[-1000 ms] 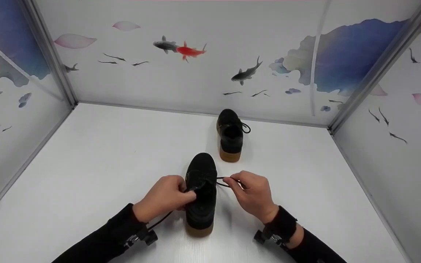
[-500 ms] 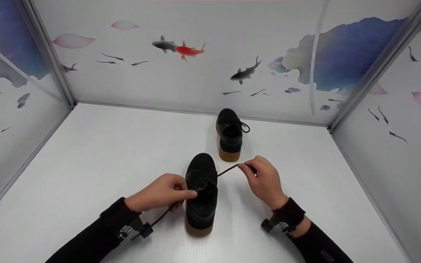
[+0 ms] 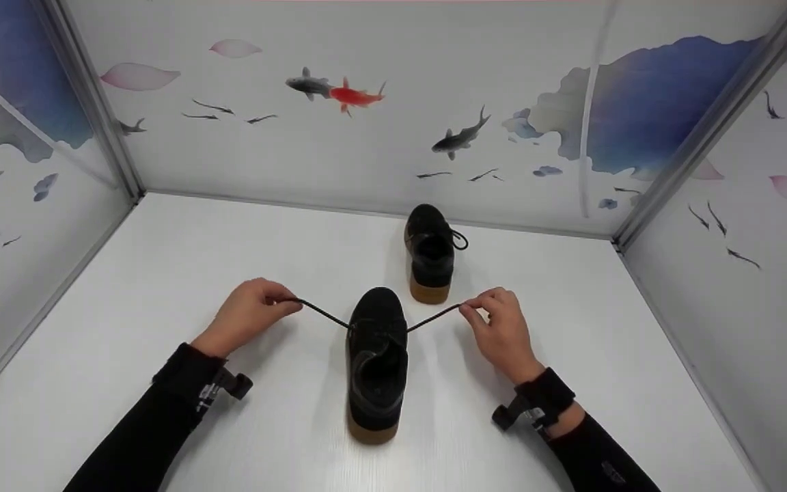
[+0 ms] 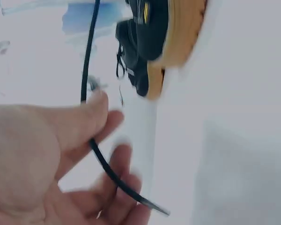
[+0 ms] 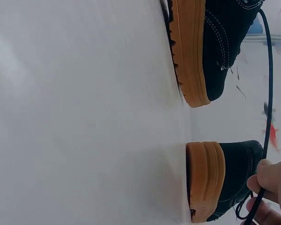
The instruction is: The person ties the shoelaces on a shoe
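A black shoe (image 3: pixel 376 311) with a tan sole stands on the white surface, toe pointing away. On its left side my left hand (image 3: pixel 246 314) pinches one black shoelace end (image 3: pixel 325 313) between thumb and forefinger; in the left wrist view the lace's tip (image 4: pixel 152 206) dangles past the other fingers. To the right, my right hand (image 3: pixel 503 331) pinches the other lace end (image 3: pixel 433 318). Both laces run fairly straight out and up from the shoe's sides. The right wrist view shows that lace (image 5: pixel 270 84) passing between thumb and fingers.
A second black shoe (image 3: pixel 430 253) with a tan sole stands farther back near the rear wall, its lace loop (image 3: pixel 460 239) sticking out on the right. White panels (image 3: pixel 264 150) printed with fish and petals enclose the white tabletop (image 3: pixel 229 253) at the back and both sides.
My left hand has left the shoe's opening and moved left and forward, drawing its lace out. The right hand has moved outward and forward, and its lace has straightened. Both shoes stay put.
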A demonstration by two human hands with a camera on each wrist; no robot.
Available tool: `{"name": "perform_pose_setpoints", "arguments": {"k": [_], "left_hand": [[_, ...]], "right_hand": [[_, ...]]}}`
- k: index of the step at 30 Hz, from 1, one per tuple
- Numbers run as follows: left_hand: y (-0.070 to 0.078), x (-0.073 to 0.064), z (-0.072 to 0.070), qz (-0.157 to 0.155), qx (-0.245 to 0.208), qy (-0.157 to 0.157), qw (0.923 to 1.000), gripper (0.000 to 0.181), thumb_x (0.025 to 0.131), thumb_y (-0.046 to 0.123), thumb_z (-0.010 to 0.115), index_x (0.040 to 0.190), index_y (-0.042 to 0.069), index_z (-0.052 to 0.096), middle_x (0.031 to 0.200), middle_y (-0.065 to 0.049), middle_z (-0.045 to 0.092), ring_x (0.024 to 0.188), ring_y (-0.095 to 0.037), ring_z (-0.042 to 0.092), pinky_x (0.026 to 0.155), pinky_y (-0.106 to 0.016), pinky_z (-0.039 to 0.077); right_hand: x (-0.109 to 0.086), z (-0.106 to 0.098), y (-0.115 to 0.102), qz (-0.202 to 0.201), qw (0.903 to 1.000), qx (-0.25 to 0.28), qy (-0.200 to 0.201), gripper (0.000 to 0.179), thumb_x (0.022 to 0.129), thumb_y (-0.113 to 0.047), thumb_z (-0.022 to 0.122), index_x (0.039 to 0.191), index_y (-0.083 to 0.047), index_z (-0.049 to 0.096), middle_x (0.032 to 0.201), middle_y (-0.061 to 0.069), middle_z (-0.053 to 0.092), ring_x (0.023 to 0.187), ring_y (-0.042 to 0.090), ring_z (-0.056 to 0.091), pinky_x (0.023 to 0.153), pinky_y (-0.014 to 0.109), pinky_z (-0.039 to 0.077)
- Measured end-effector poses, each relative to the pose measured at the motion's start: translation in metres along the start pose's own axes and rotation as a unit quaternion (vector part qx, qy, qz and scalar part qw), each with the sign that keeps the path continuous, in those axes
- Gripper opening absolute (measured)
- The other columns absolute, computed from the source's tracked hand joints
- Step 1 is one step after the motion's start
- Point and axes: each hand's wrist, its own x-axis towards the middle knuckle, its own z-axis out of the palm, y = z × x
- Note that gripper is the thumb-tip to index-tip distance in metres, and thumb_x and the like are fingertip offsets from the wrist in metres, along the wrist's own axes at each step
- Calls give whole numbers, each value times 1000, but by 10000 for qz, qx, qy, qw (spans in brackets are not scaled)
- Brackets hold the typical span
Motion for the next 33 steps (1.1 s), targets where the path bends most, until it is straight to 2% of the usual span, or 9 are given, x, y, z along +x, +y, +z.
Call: {"name": "perform_pose_setpoints", "arguments": {"k": [4, 7, 9, 12, 15, 17, 21, 27, 33], "left_hand": [[-4, -1, 0, -403, 987, 508, 9930, 41, 102, 21, 81, 133, -5, 76, 127, -31, 63, 121, -47, 52, 93, -54, 51], [3, -4, 3, -710, 1075, 445, 9907, 42, 104, 24, 76, 130, -9, 70, 120, -28, 65, 111, -43, 60, 88, -53, 55], [10, -5, 7, -696, 704, 198, 9949, 33, 107, 27, 73, 115, -5, 74, 105, -18, 71, 94, -34, 67, 79, -47, 56], [22, -7, 18, -524, -437, -376, 9970, 35, 111, 33, 70, 98, 0, 77, 84, -5, 73, 73, -21, 66, 67, -35, 54], [36, -11, 34, -353, -1575, -850, 9832, 41, 111, 35, 72, 93, 0, 81, 77, -5, 73, 66, -17, 65, 60, -30, 55], [44, -15, 45, -287, -1972, -978, 9750, 43, 110, 37, 73, 91, -1, 81, 76, -7, 73, 65, -17, 65, 56, -28, 56], [50, -19, 60, -199, -2271, -1004, 9685, 43, 108, 36, 76, 89, -2, 81, 74, -9, 72, 64, -20, 65, 53, -27, 55], [52, -21, 72, -193, -2522, -688, 9650, 33, 106, 35, 80, 90, 7, 85, 74, -10, 72, 65, -23, 63, 51, -29, 54], [57, -19, 81, -341, -2933, -558, 9538, 25, 102, 31, 84, 109, 8, 89, 77, -3, 70, 63, -13, 55, 50, -22, 46]], "right_hand": [[-2, 1, -1, 251, 9997, 38, -64, 15, 102, -10, 82, 115, -2, 82, 106, 12, 58, 103, 31, 53, 86, 42, 42], [-3, 2, -7, 392, 9986, 245, -254, 8, 104, -13, 82, 108, -6, 82, 100, 6, 63, 97, 25, 58, 83, 38, 46], [-5, 3, -12, 514, 9955, 569, -558, 8, 105, -16, 81, 100, -10, 83, 93, 0, 67, 89, 20, 60, 78, 34, 48], [-8, 7, -22, 860, 9798, 1324, -1230, 17, 107, -23, 79, 97, -10, 84, 83, -3, 70, 80, 17, 60, 73, 29, 47], [-13, 13, -31, 1239, 9541, 2042, -1807, 27, 109, -29, 76, 99, -6, 85, 81, 1, 71, 78, 18, 60, 69, 25, 46], [-16, 16, -37, 1356, 9390, 2391, -2067, 32, 111, -31, 73, 104, -3, 85, 84, 4, 74, 79, 18, 63, 68, 24, 47], [-20, 22, -45, 1433, 9226, 2811, -2219, 37, 115, -36, 66, 114, -4, 86, 90, 7, 78, 81, 18, 68, 65, 23, 50], [-22, 27, -53, 1624, 9111, 3202, -2024, 33, 114, -32, 68, 124, -5, 84, 97, 11, 80, 78, 19, 67, 59, 23, 48], [-21, 33, -59, 1763, 8821, 3912, -1947, 34, 111, -24, 72, 134, 1, 77, 95, 6, 73, 74, 15, 60, 62, 24, 46]]}}
